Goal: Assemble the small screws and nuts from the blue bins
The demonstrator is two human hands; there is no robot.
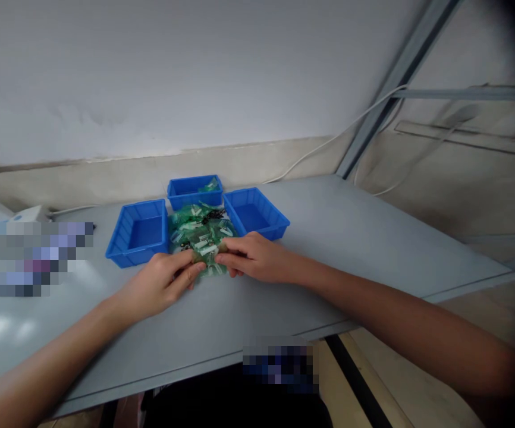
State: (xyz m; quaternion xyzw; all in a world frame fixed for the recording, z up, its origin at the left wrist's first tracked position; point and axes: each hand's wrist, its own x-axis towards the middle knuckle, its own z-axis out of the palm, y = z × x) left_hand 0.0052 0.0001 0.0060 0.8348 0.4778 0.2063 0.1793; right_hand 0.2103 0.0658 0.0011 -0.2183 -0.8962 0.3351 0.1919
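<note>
Between my two hands is a small green see-through plastic bag (210, 252) with a pale label and small parts inside that I cannot make out. My left hand (157, 282) pinches its left side between thumb and fingers. On the other side, my right hand (257, 257) grips it with bent fingers. Just beyond lies a pile of similar green bags (190, 215), some with dark parts showing. Around the pile stand a blue bin on the left (128, 258), another at the back (190, 200) with a green bag in it, and one on the right (280, 228).
Everything rests on a grey table (355, 226) against a wall. A white device (28, 217) stands at the far left, near a blurred-out patch. A metal frame post (373, 116) rises at the back right, with a white cable (311, 153) running to it.
</note>
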